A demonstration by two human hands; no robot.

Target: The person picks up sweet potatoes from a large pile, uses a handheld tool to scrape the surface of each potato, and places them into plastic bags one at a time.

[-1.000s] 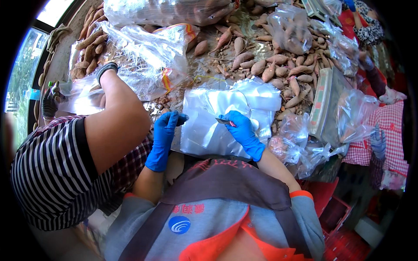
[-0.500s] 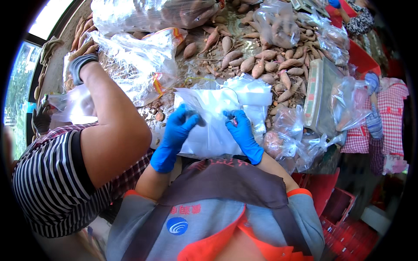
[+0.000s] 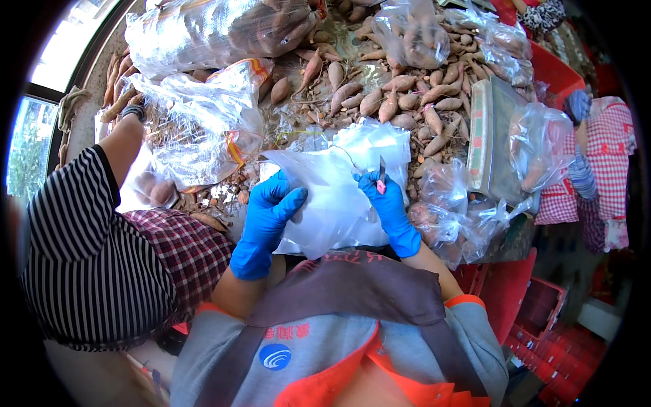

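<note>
In a blue rubber glove, my left hand (image 3: 266, 211) pinches the left edge of a clear plastic bag (image 3: 308, 186) between thumb and fingers. The bag lies flat on top of a stack of similar bags (image 3: 388, 146), whose far corner shows beyond it. My right hand (image 3: 388, 207), gloved in the same blue, is closed around a small knife (image 3: 381, 184) with a pink handle. Its short dark blade sticks up past the fingers, away from me. The right fingertips are over the right side of the stack; whether they touch the bags I cannot tell.
Loose sweet potatoes (image 3: 371, 102) cover the far table. Filled clear bags (image 3: 444, 217) and a scale (image 3: 483, 136) stand at the right. At the left, a co-worker's hand (image 3: 134, 108) reaches toward a crumpled plastic sack (image 3: 196, 102). A large wrapped bundle (image 3: 224, 34) lies behind.
My left hand has moved slightly down and closed on the bag's edge. The knife in my right hand now shows clearly, blade up. The co-worker's arm at left has drawn back left.
</note>
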